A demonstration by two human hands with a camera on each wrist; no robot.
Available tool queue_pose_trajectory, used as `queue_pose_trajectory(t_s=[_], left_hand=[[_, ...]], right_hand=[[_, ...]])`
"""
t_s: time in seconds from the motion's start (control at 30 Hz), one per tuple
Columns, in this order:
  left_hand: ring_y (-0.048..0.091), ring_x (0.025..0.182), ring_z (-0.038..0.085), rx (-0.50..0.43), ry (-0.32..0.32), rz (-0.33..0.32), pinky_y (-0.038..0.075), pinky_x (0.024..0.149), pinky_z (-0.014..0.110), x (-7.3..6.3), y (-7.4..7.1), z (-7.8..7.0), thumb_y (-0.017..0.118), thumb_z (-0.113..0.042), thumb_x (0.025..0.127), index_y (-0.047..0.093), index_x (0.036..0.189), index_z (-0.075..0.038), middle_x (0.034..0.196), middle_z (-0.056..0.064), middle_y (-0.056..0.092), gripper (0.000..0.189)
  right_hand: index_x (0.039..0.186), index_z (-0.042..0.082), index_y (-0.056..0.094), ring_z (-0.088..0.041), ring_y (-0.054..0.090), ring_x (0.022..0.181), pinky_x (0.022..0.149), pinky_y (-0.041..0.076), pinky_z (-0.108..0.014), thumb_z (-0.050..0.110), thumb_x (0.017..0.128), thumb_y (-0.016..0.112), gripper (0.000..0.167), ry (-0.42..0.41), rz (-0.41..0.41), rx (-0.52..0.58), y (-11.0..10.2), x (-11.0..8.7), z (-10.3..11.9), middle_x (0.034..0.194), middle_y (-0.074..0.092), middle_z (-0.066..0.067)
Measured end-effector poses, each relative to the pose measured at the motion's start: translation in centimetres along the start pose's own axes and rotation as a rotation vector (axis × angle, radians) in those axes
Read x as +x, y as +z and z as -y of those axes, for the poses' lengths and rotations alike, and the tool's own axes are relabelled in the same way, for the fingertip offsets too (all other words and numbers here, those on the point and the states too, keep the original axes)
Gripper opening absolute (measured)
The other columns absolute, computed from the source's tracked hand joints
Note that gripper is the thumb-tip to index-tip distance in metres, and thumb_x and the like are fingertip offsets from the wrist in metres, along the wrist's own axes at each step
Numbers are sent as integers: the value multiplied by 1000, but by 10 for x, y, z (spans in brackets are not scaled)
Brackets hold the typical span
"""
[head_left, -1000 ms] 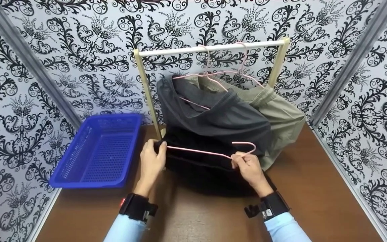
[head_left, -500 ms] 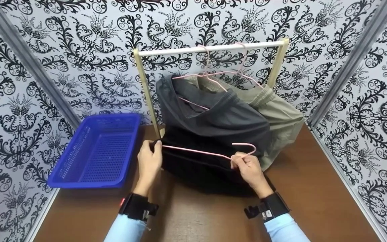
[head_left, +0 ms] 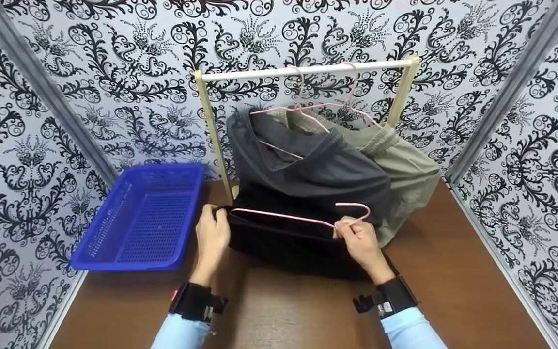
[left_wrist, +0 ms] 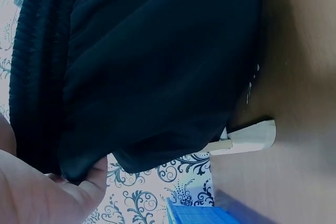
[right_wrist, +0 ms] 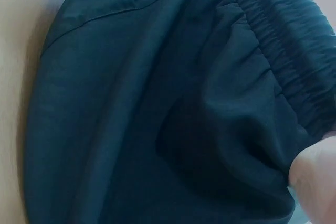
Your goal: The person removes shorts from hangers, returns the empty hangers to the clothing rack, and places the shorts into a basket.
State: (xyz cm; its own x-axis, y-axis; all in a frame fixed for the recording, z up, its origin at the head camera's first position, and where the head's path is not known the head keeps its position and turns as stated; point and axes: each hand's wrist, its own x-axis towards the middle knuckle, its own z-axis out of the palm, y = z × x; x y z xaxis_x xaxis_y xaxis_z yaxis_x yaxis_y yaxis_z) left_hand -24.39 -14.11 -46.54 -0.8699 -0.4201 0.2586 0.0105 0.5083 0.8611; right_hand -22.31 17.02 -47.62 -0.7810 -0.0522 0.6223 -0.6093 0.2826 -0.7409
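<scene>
Black shorts [head_left: 293, 257] with a gathered elastic waistband [left_wrist: 39, 72] are held up in front of the rack, waist opening upward. My left hand [head_left: 212, 232] pinches the left end of the waistband, its fingers partly hidden by the cloth. With my right hand [head_left: 360, 242] I grip a pink hanger [head_left: 284, 216] just below its hook. The hanger's left arm lies across the waist opening, its tip at the left end of the waistband by my left hand. Its right arm is hidden behind my right hand and the cloth.
Behind the shorts stands a rack with a white rail [head_left: 259, 74]. Dark grey shorts [head_left: 303, 169] and khaki shorts [head_left: 410, 169] hang from it on pink hangers. A blue plastic basket [head_left: 129, 265] sits at the left on the brown table [head_left: 279, 315], between patterned walls.
My left hand has shifted slightly left, drawing the waistband outward, and its thumb has moved off the hanger's tip, which now shows. My right hand has barely moved.
</scene>
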Motion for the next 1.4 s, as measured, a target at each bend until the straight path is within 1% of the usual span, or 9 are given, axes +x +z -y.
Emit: queue_pose_trajectory(t_s=[0.1, 0.2, 0.3, 0.5, 0.63, 0.8, 0.93, 1.2, 1.4], left_hand=[[64, 107, 48, 4, 16, -2, 47, 93, 58, -1, -2, 1, 48, -15, 97, 61, 107, 2, 109, 27, 69, 24], [64, 107, 46, 7, 18, 15, 47, 93, 58, -1, -3, 2, 48, -15, 97, 62, 107, 2, 109, 26, 69, 24], [64, 108, 46, 11, 9, 33, 47, 93, 58, -1, -2, 4, 49, -18, 98, 62, 108, 1, 110, 26, 69, 25], [65, 102, 46, 14, -14, 26, 47, 89, 61, -3, 1, 8, 50, -22, 95, 62, 103, 0, 104, 25, 70, 27], [65, 99, 44, 13, -38, 42, 48, 89, 60, -4, 3, 10, 51, -22, 96, 63, 103, 0, 102, 24, 70, 26], [65, 101, 43, 22, -57, 67, 48, 90, 57, -3, 4, 14, 52, -21, 99, 63, 106, 0, 105, 24, 70, 25], [65, 102, 43, 30, -59, 75, 49, 90, 57, -4, 6, 17, 52, -22, 100, 63, 106, 0, 106, 24, 70, 26], [65, 104, 47, 56, -75, 107, 48, 91, 58, -6, 10, 23, 51, -22, 100, 62, 105, 2, 108, 26, 70, 27], [65, 103, 45, 71, -80, 144, 48, 90, 58, -6, 15, 31, 52, -23, 100, 63, 107, 2, 107, 25, 70, 28]], right_hand=[[62, -4, 55, -24, 59, 59, 64, 44, -13, -20, 89, 56, 32, -13, 5, -34, -1, 1, 12, 63, 60, -16], [61, -5, 54, -25, 59, 60, 64, 44, -12, -19, 89, 56, 31, -6, 15, -38, -3, 2, 15, 63, 61, -17], [61, -7, 53, -28, 59, 60, 64, 44, -13, -20, 90, 55, 31, -2, 17, -4, -5, 2, 14, 63, 61, -18], [64, -7, 52, -27, 58, 62, 66, 45, -17, -20, 92, 54, 31, -15, 18, 71, -6, 1, 11, 64, 59, -18], [64, -8, 52, -25, 58, 63, 67, 46, -17, -21, 92, 52, 31, 15, 19, 115, -7, 1, 6, 65, 58, -20], [64, -9, 51, -29, 58, 63, 67, 47, -19, -22, 93, 51, 31, 34, 30, 140, -7, 0, -13, 65, 58, -22], [64, -7, 53, -27, 60, 64, 68, 47, -19, -19, 94, 52, 32, 38, 31, 147, -8, -2, -25, 65, 59, -20], [65, -4, 55, -25, 61, 66, 69, 50, -22, -13, 97, 54, 33, 40, 37, 202, -8, -2, -27, 68, 60, -19], [66, -4, 55, -24, 62, 68, 70, 51, -22, -12, 97, 54, 32, 56, 34, 217, -8, -2, -28, 69, 61, -16]])
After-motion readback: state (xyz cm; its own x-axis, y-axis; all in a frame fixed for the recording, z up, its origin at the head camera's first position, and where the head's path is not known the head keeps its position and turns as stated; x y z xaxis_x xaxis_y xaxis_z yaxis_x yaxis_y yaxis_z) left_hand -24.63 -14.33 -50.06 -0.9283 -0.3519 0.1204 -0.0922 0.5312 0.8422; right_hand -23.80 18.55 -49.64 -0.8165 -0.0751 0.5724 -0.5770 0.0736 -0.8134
